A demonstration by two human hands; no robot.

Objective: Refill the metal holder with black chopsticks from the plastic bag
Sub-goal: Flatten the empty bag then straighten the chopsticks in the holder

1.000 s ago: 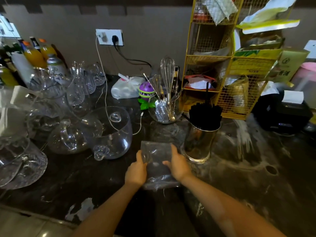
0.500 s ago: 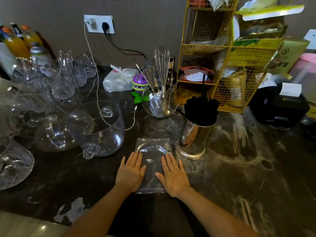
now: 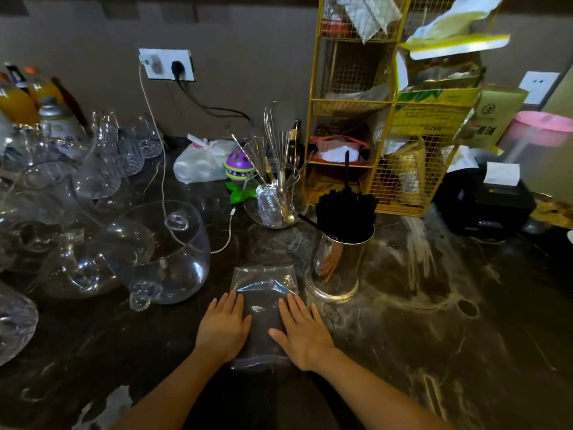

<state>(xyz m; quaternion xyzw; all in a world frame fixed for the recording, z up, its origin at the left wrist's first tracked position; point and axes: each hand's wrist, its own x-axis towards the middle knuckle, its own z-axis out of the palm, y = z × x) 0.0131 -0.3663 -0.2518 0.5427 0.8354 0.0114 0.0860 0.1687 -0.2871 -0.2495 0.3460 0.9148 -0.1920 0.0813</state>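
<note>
A clear plastic bag (image 3: 263, 293) lies flat on the dark marble counter, with no chopsticks visible inside it. My left hand (image 3: 224, 327) presses palm down on its left edge, and my right hand (image 3: 302, 332) rests palm down on its right edge, fingers spread. Just right of the bag's far end stands the shiny metal holder (image 3: 336, 268), packed with black chopsticks (image 3: 345, 212) standing upright; one stick rises higher than the others.
Clear glass bowls and jugs (image 3: 161, 252) crowd the counter at left. Behind the bag sits a glass jar of whisks and utensils (image 3: 277, 200). A yellow wire rack (image 3: 381, 125) stands behind the holder, a black printer (image 3: 486, 203) at right. A white cable (image 3: 228, 234) trails across.
A second ago both hands held the bag up, crumpled. They have since laid it flat on the counter and now press on its two sides.
</note>
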